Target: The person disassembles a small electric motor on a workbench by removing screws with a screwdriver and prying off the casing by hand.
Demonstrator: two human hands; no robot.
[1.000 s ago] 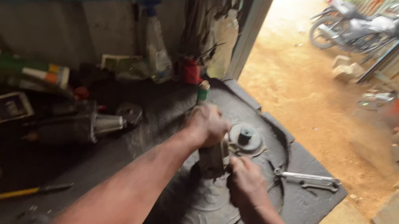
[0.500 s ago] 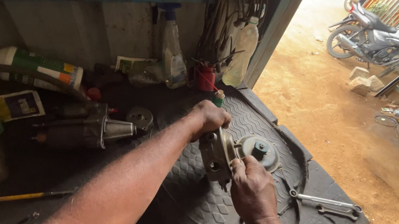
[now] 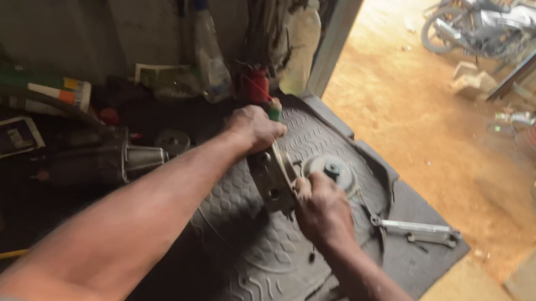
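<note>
Both hands clamped on a metal part at frame centre.

On the surface [image 3: 426, 261] lies a ribbed rubber mat [image 3: 254, 259]; over it the left hand [image 3: 254, 128] grips the part [image 3: 274, 179] from above, the right hand [image 3: 319, 209] from below right, so it sits between them. A loose grip could drop it onto the round disc [image 3: 330, 172] just beside.

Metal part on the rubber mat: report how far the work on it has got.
Done: the grey metal part stands on edge on the ribbed rubber mat, and a round disc lies beside it. In hand: the left hand grips its top, the right hand works its lower edge. Left: the wrench lies untouched; what fastening remains cannot be told.
</note>
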